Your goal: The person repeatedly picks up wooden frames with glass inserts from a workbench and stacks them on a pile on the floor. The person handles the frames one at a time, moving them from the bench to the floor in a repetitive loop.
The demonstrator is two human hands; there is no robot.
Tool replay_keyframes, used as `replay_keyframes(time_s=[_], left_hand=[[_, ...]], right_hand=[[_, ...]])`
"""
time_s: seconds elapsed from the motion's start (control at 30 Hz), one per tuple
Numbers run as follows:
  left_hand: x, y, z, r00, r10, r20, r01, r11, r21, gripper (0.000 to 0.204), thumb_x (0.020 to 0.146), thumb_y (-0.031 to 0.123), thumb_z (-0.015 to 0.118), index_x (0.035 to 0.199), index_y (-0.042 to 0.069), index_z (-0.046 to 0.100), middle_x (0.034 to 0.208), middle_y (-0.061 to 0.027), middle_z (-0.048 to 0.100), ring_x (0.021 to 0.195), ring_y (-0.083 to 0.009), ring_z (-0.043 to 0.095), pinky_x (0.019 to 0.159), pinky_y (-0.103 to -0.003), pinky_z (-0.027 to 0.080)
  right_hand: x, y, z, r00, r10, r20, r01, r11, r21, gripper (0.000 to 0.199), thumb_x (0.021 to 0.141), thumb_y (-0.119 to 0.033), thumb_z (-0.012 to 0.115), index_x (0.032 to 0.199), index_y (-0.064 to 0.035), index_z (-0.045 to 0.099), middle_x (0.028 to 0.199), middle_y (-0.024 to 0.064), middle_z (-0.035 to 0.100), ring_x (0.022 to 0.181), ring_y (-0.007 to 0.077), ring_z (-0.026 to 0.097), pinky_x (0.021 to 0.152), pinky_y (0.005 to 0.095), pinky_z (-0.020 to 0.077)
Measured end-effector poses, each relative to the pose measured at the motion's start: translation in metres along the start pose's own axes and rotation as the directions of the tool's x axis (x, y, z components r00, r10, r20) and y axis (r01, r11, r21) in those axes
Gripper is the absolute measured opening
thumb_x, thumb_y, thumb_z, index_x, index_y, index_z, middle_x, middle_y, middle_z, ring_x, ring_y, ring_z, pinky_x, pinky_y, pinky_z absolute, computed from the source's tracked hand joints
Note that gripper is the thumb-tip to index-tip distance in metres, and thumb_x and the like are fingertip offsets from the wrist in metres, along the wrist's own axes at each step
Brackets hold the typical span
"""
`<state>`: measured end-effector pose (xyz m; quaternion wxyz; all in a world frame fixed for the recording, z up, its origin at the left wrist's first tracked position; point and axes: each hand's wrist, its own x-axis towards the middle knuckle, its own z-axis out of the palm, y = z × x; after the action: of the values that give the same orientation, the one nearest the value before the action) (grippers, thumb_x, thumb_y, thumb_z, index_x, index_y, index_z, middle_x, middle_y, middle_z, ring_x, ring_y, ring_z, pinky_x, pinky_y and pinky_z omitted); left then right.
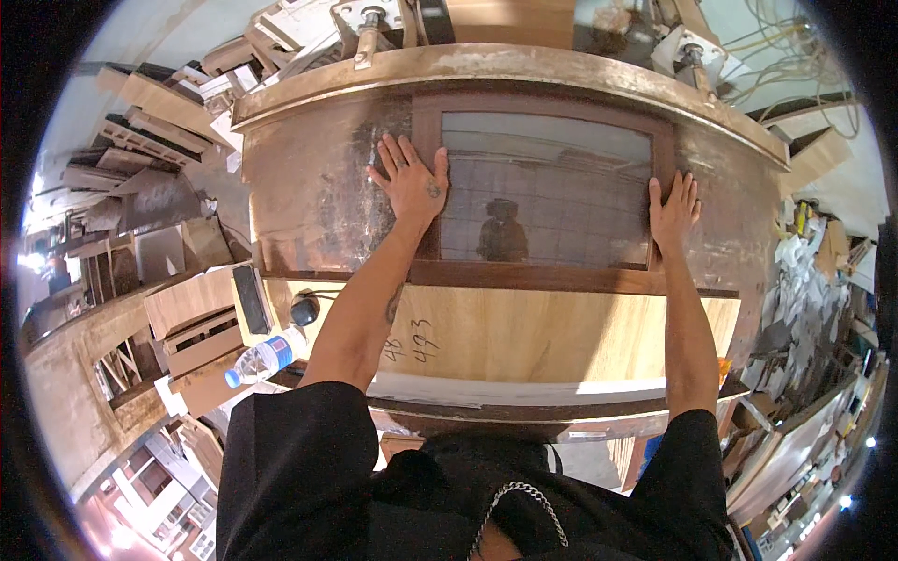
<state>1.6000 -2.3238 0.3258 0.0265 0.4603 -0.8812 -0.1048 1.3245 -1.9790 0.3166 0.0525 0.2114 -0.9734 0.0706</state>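
A dark brown wooden framed panel with a glass pane (561, 206) lies flat on a worn brown workbench (318, 187). My left hand (414, 182) rests at the frame's left side, fingers stretched and spread, thumb along the inner edge by the pane. At the right side of the frame, my right hand (674, 212) lies with its fingers extended over the side rail and the thumb toward the pane. Neither hand grips anything loose. The pane reflects a dark head-and-shoulders shape. Along the near side of the frame is a pale wooden board (505, 327) with handwritten marks.
Left of my forearm lie a clear water bottle (266, 357) with a blue cap, a black phone (251, 299) and a round black object with a cord (305, 308). A raised wooden rail (505, 64) runs along the bench's far edge. Scrap boards and crumpled sheets (795, 309) surround the bench.
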Motion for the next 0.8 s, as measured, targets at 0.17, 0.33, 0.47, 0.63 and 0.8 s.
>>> replay_keyframes(time_s=[0.17,0.33,0.47,0.63,0.8], left_hand=[[0.001,-0.003,0.011,0.999,0.018,-0.044,-0.017,1.0,0.011,0.084,0.094,0.061,0.024,0.145,-0.006,0.021,0.154,-0.0232,0.01,0.144,-0.0357,0.004,0.11,-0.062,-0.001],[0.001,-0.002,0.008,0.999,0.029,-0.045,-0.029,1.0,-0.002,0.083,0.095,0.058,0.027,0.144,-0.008,0.021,0.153,-0.0254,0.011,0.144,-0.0373,0.004,0.11,-0.061,-0.002],[0.001,-0.003,0.008,0.997,0.033,-0.064,-0.034,0.999,-0.021,0.084,0.094,0.06,0.027,0.143,-0.008,0.023,0.153,-0.0256,0.012,0.144,-0.0375,0.005,0.11,-0.062,0.0],[0.002,-0.004,0.015,0.993,0.058,-0.1,-0.061,0.998,-0.033,0.085,0.094,0.061,0.028,0.143,-0.008,0.023,0.153,-0.0251,0.013,0.143,-0.0375,0.007,0.109,-0.062,0.002],[0.004,-0.005,0.009,0.993,0.044,-0.106,-0.048,0.998,-0.038,0.083,0.093,0.06,0.032,0.142,-0.007,0.028,0.152,-0.0258,0.017,0.143,-0.0377,0.009,0.109,-0.063,0.005]], right_hand=[[0.0,0.0,-0.001,1.0,0.014,0.027,-0.014,1.0,-0.01,0.075,0.093,-0.061,0.033,0.142,-0.0036,0.036,0.152,0.0196,0.024,0.142,0.034,0.019,0.112,0.054,0.0115],[0.001,-0.003,-0.005,0.998,0.026,0.064,-0.026,1.0,-0.011,0.078,0.092,-0.063,0.03,0.142,-0.0028,0.034,0.153,0.0188,0.02,0.142,0.0344,0.017,0.112,0.0543,0.0105],[0.001,-0.002,-0.003,0.998,0.023,0.06,-0.025,0.999,0.025,0.079,0.092,-0.064,0.032,0.142,-0.0037,0.035,0.153,0.0184,0.021,0.142,0.0347,0.017,0.112,0.0553,0.0099],[0.003,0.01,0.0,0.999,0.019,0.045,-0.024,0.992,0.122,0.082,0.086,-0.07,0.038,0.142,-0.0106,0.038,0.153,0.0175,0.022,0.142,0.0349,0.017,0.111,0.0566,0.0092],[0.004,0.008,-0.002,0.996,0.044,0.084,-0.062,0.975,0.216,0.09,0.079,-0.078,0.043,0.143,-0.0155,0.039,0.154,0.0136,0.02,0.143,0.0303,0.014,0.113,0.053,0.006]])
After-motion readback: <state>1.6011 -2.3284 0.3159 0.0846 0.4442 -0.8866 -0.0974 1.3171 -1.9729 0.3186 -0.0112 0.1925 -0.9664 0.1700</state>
